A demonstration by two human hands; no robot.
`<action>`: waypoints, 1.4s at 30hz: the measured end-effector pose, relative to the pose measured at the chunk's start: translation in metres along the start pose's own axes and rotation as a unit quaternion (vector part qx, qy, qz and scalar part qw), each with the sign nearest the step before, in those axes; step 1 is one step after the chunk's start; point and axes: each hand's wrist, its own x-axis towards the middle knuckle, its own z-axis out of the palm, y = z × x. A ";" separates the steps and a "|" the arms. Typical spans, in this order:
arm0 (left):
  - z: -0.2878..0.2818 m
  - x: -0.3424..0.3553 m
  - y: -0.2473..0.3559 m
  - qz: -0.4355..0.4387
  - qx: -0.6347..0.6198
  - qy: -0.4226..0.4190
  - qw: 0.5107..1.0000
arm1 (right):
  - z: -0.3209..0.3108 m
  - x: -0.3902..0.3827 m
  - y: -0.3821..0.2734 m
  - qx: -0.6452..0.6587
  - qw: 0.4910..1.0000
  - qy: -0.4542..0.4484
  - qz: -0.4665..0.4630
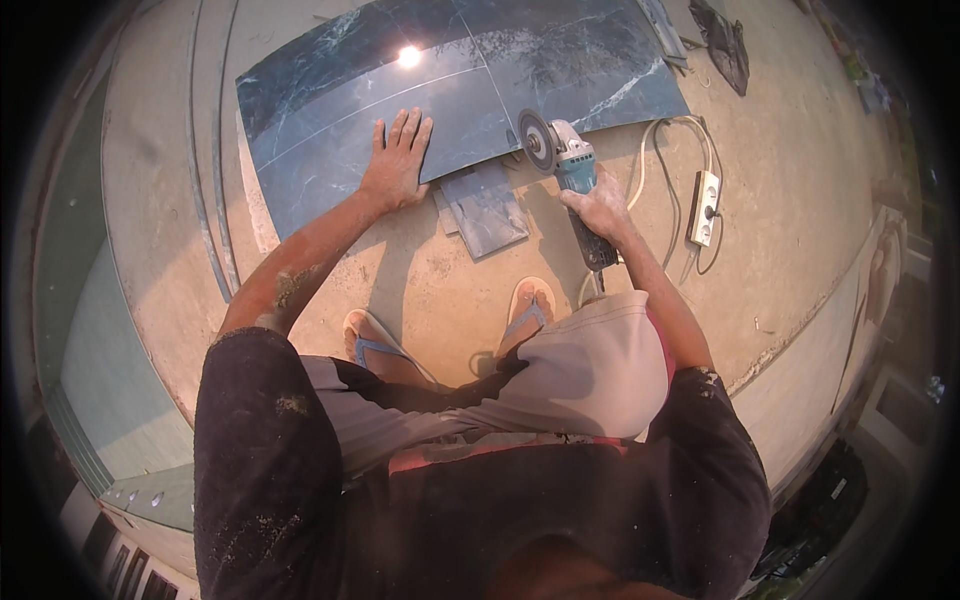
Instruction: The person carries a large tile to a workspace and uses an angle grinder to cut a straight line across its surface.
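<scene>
"Our left hand (pixel 398 168)?"
"Fingers slightly spread on the blue slab (pixel 320 150), upper middle."
"Our right hand (pixel 604 207)?"
"We have its fingers curled round the grinder (pixel 576 168), just right of upper middle."

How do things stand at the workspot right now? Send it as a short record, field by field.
Left grip: open, palm down on the slab, fingers spread
Right grip: closed around the angle grinder
Angle grinder: teal and grey, body pointing away from the person
Disc: at the slab's near edge; contact unclear
Slab: dark blue, glossy, marble-like veins
Grey tile pieces: by the slab's near edge
Power strip: white, to the right, dark plug inserted
</scene>
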 end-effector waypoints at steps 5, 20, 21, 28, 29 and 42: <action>-0.001 0.001 0.001 0.000 -0.021 -0.001 1.000 | 0.003 0.003 0.006 -0.013 1.000 -0.005 0.001; -0.001 0.002 -0.001 0.002 -0.019 0.003 1.000 | 0.008 0.002 0.002 -0.018 1.000 0.000 0.013; -0.001 0.002 -0.001 0.002 -0.017 0.002 1.000 | 0.008 0.002 0.001 -0.020 1.000 0.000 0.016; 0.001 0.002 -0.003 0.002 -0.015 0.000 1.000 | 0.009 0.000 -0.003 -0.020 1.000 0.002 0.021; -0.001 0.002 -0.002 0.003 -0.012 -0.003 1.000 | 0.009 0.000 -0.003 -0.020 1.000 0.001 0.024; -0.001 0.000 -0.002 0.007 -0.014 -0.003 1.000 | 0.015 0.009 0.002 -0.019 0.999 0.000 0.032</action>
